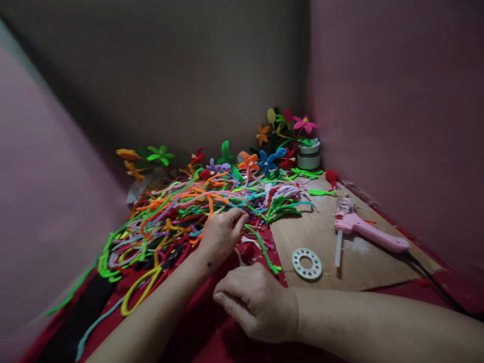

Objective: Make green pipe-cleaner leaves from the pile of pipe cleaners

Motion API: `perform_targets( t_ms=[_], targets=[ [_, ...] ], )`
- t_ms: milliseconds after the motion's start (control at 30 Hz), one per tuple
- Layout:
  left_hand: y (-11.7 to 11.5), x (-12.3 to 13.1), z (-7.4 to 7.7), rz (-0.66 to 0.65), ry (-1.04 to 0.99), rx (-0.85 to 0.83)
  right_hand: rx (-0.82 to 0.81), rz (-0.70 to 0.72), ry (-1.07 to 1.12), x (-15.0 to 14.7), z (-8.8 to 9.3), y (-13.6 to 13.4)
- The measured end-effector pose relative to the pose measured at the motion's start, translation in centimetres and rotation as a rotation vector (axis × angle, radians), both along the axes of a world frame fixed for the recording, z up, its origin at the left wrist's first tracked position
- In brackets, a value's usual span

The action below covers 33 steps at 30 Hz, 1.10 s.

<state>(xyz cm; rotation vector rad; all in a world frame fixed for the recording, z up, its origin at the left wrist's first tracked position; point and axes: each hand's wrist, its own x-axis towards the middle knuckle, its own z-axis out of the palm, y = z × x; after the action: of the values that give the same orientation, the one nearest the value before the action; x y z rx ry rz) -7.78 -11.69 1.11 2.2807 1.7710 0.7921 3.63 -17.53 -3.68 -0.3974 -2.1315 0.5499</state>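
My left hand [224,231] is closed, thumb and fingertips pinched together, at the near right edge of a heap of pipe cleaners [177,201]. Whatever it holds, if anything, is too small or hidden to see. Closer to me, my right hand [260,303] is curled into a fist above the red cloth [200,322], apart from the left. Its fingers hide anything inside. A green pipe cleaner [263,247] lies just beyond the right hand, beside some small reddish pieces that the hands partly cover.
On the brown board [317,222] lie a pink glue gun [372,234] with a glue stick and a white ring with holes [307,264]. Its black cord [431,275] runs off right. Pipe-cleaner flowers [267,160] and a white pot [308,155] stand along the back. Walls rise on both sides.
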Motion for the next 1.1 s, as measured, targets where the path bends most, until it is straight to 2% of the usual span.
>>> perform_targets(
  t_ms=[200, 300, 400, 567, 700, 767, 933, 1100],
  targets=[
    [-1.8, -7.4, 2.5, 0.301, -0.175, 0.101, -0.124, 0.072, -0.035, 0.1, 0.2, -0.2],
    [-2.0, -9.9, 2.5, 0.353, -0.263, 0.06, -0.171, 0.063, -0.07, 0.0, 0.0, -0.3],
    [-2.1, -10.9, 1.6, 0.352, -0.242, 0.095, -0.19, 0.046, -0.097, -0.1, -0.1, -0.5],
    [-2.1, -11.9, 0.3, 0.318, -0.236, 0.195, -0.19, 0.044, -0.122, -0.2, 0.0, -0.6],
    [-2.5, -12.0, 0.3, 0.284, -0.274, 0.144, -0.195, 0.039, -0.129, -0.1, 0.1, -0.6],
    [-2.8, -11.4, 0.3, 0.227, -0.237, 0.136, -0.193, 0.044, -0.127, -0.1, 0.1, -0.5],
    [-3.1, -9.1, -0.9, -0.023, 0.092, 0.184, -0.179, 0.045, -0.12, 0.1, 0.1, -0.5],
    [-3.1, -7.8, -2.8, -0.113, 0.319, 0.112, -0.165, 0.011, -0.122, 0.2, 0.1, -0.4]
  ],
)
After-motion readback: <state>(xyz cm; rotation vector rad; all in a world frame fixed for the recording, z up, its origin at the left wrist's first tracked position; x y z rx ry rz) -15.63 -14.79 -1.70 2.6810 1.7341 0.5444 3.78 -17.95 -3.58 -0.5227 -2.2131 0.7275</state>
